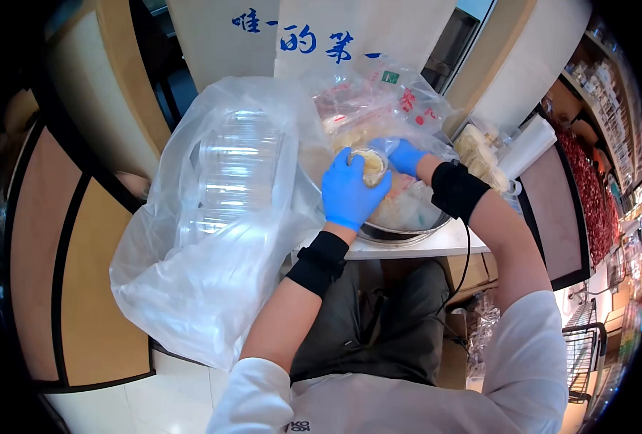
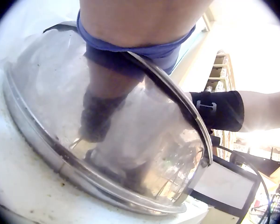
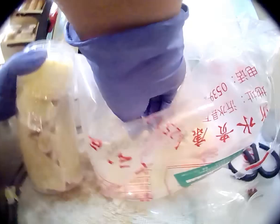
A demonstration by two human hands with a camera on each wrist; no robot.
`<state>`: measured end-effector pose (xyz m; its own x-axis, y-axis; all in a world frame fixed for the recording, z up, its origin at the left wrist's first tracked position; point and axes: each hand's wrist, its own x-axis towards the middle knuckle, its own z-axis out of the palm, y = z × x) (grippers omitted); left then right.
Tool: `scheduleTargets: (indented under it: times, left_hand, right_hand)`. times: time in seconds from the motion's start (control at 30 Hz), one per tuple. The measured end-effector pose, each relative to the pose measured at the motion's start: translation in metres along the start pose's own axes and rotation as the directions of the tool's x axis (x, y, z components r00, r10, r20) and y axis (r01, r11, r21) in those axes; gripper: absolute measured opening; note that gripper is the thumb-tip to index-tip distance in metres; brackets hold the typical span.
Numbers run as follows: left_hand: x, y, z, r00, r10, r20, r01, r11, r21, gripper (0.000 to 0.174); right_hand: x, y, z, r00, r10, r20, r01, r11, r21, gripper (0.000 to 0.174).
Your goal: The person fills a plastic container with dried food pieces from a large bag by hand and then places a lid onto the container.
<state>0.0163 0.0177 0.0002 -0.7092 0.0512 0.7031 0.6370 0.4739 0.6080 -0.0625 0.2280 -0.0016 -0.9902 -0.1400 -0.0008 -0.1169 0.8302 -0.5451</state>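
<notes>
In a blue glove, the left hand (image 1: 351, 189) grips a clear jar (image 1: 372, 166) with pale yellow contents. The right wrist view shows that jar (image 3: 49, 121) upright and filled nearly to its top, with left fingers (image 3: 30, 63) on its upper side. The right hand (image 3: 135, 70), also gloved, reaches into a clear plastic bag (image 3: 205, 135) with red print; its fingertips are hidden there. From the head, the right hand (image 1: 406, 155) is just right of the jar. Below both is a metal basin (image 1: 407, 237), whose shiny wall (image 2: 144, 140) fills much of the left wrist view.
A large translucent bag (image 1: 190, 289) of stacked clear containers (image 1: 241, 159) stands left of the basin. Black-handled scissors (image 3: 256, 163) lie beside the printed bag. On the right are a white roll (image 1: 527, 145) and a cable (image 1: 468, 267) hanging from the right wrist.
</notes>
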Motion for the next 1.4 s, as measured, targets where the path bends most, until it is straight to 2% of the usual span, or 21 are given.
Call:
scheduleTargets:
  times: [0.03, 0.07, 0.1, 0.13, 0.17, 0.23, 0.27, 0.3, 0.37, 0.5, 0.6, 0.67, 0.7, 0.77, 0.83, 0.9, 0.93, 1.13, 1.2, 1.33, 1.4]
  left_hand:
    - [0.000, 0.000, -0.001, 1.000, -0.005, -0.003, 0.005, 1.000, 0.001, 0.048]
    - [0.001, 0.001, -0.003, 1.000, -0.006, 0.025, 0.006, 1.000, 0.000, 0.048]
    - [0.002, 0.003, -0.004, 0.999, -0.007, 0.054, 0.008, 1.000, -0.003, 0.049]
    - [0.001, 0.003, -0.004, 0.999, -0.013, 0.053, 0.013, 1.000, -0.004, 0.049]
    - [0.001, 0.003, -0.005, 0.999, 0.016, 0.046, -0.017, 1.000, 0.023, 0.050]
    - [0.002, 0.004, -0.004, 0.998, 0.048, 0.043, -0.050, 0.998, 0.047, 0.051]
    - [0.003, 0.003, -0.004, 0.996, 0.054, 0.070, -0.058, 0.997, 0.053, 0.052]
    - [0.003, 0.003, -0.004, 0.994, 0.060, 0.096, -0.066, 0.996, 0.059, 0.053]
    - [0.002, 0.005, -0.005, 0.992, 0.065, 0.109, -0.072, 0.995, 0.062, 0.054]
    - [0.004, 0.007, -0.008, 0.991, 0.042, 0.130, -0.049, 0.997, 0.053, 0.055]
    - [0.004, 0.010, -0.012, 0.989, 0.039, 0.145, -0.044, 0.998, 0.033, 0.055]
    - [0.005, 0.012, -0.013, 0.987, 0.043, 0.152, -0.052, 0.997, 0.050, 0.055]
    - [0.005, 0.012, -0.013, 0.987, 0.043, 0.157, -0.053, 0.997, 0.063, 0.054]
    - [0.005, 0.012, -0.012, 0.987, 0.053, 0.153, -0.059, 0.998, 0.034, 0.054]
    - [0.005, 0.012, -0.009, 0.985, 0.073, 0.154, -0.074, 0.997, -0.002, 0.053]
    - [0.004, 0.011, -0.007, 0.990, 0.083, 0.114, -0.085, 0.996, 0.008, 0.051]
    - [0.004, 0.013, -0.008, 0.991, 0.075, 0.115, -0.076, 0.997, 0.005, 0.049]
    - [0.006, 0.019, -0.009, 0.989, 0.064, 0.133, -0.064, 0.998, -0.007, 0.047]
    - [0.004, 0.015, -0.005, 0.988, 0.059, 0.142, -0.059, 0.998, -0.001, 0.047]
    - [0.004, 0.013, -0.003, 0.992, 0.047, 0.119, -0.048, 0.999, 0.010, 0.047]
    - [0.003, 0.016, -0.005, 0.990, 0.044, 0.130, -0.047, 0.999, 0.025, 0.047]
  right_hand:
    - [-0.006, -0.005, -0.005, 0.991, -0.113, -0.074, 0.104, 0.988, -0.112, 0.030]
    - [-0.011, -0.013, -0.015, 0.991, -0.115, -0.069, 0.106, 0.988, -0.113, 0.030]
    - [-0.016, -0.019, -0.029, 0.992, -0.126, 0.023, 0.123, 0.890, -0.439, 0.029]
    - [-0.024, -0.027, -0.043, 0.988, -0.105, 0.116, 0.156, 0.687, -0.710, 0.028]
    - [-0.036, -0.038, -0.054, 0.987, -0.102, 0.120, 0.157, 0.686, -0.710, 0.028]
    - [-0.061, -0.058, -0.077, 0.989, -0.149, -0.007, 0.127, 0.863, -0.489, 0.025]
    - [-0.068, -0.059, -0.084, 0.979, -0.201, -0.030, 0.172, 0.900, -0.401, 0.022]
    - [-0.074, -0.060, -0.089, 0.980, -0.196, -0.029, 0.168, 0.900, -0.402, 0.022]
    - [-0.087, -0.064, -0.096, 0.990, -0.080, -0.113, 0.049, 0.967, -0.250, 0.021]
    - [-0.094, -0.056, -0.101, 0.978, -0.049, -0.204, -0.023, 0.941, -0.338, 0.021]
    - [-0.093, -0.049, -0.097, 0.947, -0.092, -0.308, 0.005, 0.962, -0.271, 0.022]
    - [-0.092, -0.056, -0.092, 0.913, -0.220, -0.343, 0.057, 0.902, -0.427, 0.021]
    - [-0.089, -0.055, -0.086, 0.909, -0.220, -0.352, 0.056, 0.905, -0.421, 0.021]
    - [-0.082, -0.046, -0.064, 0.873, -0.402, -0.277, 0.204, 0.816, -0.541, 0.014]
    - [-0.072, -0.037, -0.049, 0.872, -0.410, -0.268, 0.229, 0.825, -0.517, 0.016]
    - [-0.062, -0.032, -0.042, 0.939, -0.344, -0.009, 0.273, 0.762, -0.587, 0.018]
    - [-0.058, -0.033, -0.043, 0.940, -0.339, -0.032, 0.259, 0.773, -0.580, 0.018]
    - [-0.051, -0.018, -0.052, 0.987, -0.122, 0.102, 0.159, 0.694, -0.702, 0.017]
    - [-0.048, -0.005, -0.047, 0.981, -0.070, 0.180, 0.183, 0.637, -0.749, 0.016]
    - [-0.023, -0.010, -0.034, 0.990, -0.105, 0.099, 0.144, 0.691, -0.709, 0.019]
    - [-0.011, -0.011, -0.034, 0.949, 0.021, 0.314, 0.171, 0.805, -0.569, 0.020]
